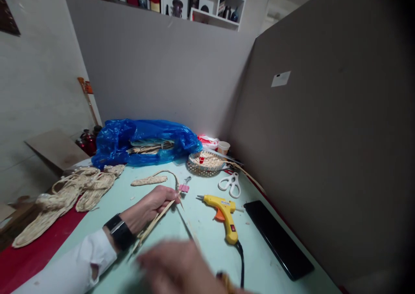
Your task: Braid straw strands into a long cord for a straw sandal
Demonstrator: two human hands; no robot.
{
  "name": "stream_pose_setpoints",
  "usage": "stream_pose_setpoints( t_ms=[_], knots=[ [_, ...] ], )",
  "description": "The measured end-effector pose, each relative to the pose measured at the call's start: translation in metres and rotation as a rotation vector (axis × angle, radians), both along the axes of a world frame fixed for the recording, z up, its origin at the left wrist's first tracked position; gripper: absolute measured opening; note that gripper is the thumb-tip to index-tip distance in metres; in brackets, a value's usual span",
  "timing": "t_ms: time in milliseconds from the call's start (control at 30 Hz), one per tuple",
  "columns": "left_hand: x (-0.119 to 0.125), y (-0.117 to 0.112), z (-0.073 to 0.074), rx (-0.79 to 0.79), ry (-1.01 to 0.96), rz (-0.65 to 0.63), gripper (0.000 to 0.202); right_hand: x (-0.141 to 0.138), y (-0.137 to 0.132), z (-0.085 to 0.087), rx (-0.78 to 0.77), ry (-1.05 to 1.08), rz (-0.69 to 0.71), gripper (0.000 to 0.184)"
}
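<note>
My left hand (149,206) is closed on thin straw strips (154,222) that run slantwise over the pale green table (207,242). A pink binder clip (183,188) lies just past its fingertips. A black watch sits on that wrist, above a white sleeve. My right hand (180,268) is low in front, smeared by motion, so its fingers cannot be read. A yellow glue gun (224,215) lies to the right of both hands, its black cord trailing toward me.
White scissors (231,184) and a shallow woven basket (205,162) lie beyond the glue gun. A black phone (278,238) rests by the grey partition. A blue plastic bag (145,142) of straw sits at the back. Woven straw soles (68,196) lie at the left.
</note>
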State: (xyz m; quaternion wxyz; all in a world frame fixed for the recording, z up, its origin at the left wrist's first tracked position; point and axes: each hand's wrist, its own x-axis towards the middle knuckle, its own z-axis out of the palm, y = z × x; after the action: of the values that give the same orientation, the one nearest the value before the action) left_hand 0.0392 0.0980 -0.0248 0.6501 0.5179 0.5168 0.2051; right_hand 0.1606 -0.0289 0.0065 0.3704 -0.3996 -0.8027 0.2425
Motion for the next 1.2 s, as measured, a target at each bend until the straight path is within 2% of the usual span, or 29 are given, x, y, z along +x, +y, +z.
stream_pose_setpoints(
  t_ms=[100, 133, 267, 400, 567, 700, 1033, 1200],
  knots=[
    [0.004, -0.005, 0.0, 0.04, -0.022, -0.023, 0.031, 0.027, 0.019, 0.007, -0.091, 0.04, -0.361, 0.024],
    [0.005, -0.007, 0.0, 0.055, -0.023, -0.031, 0.03, 0.033, 0.027, 0.005, -0.16, 0.015, -0.386, 0.022],
    [0.009, -0.012, -0.004, 0.123, 0.007, -0.052, 0.027, 0.038, 0.053, -0.017, -0.315, 0.023, -0.289, 0.018],
    [0.01, -0.017, -0.007, 0.237, 0.084, -0.026, 0.022, 0.034, 0.061, -0.031, -0.365, 0.08, -0.302, 0.025],
    [0.015, -0.029, 0.002, 0.514, 0.156, 0.026, 0.02, 0.037, 0.066, -0.03, -0.336, 0.144, -0.354, 0.026],
    [0.019, -0.042, 0.01, 0.662, 0.245, 0.055, 0.021, 0.037, 0.07, -0.033, -0.329, 0.176, -0.417, 0.028],
    [0.02, -0.05, 0.021, 0.813, 0.476, 0.047, 0.021, 0.031, 0.064, -0.029, -0.285, 0.155, -0.518, 0.016],
    [0.031, -0.07, 0.011, 0.89, 0.563, -0.063, 0.026, 0.036, 0.068, -0.034, -0.35, 0.215, -0.476, 0.015]
  ],
)
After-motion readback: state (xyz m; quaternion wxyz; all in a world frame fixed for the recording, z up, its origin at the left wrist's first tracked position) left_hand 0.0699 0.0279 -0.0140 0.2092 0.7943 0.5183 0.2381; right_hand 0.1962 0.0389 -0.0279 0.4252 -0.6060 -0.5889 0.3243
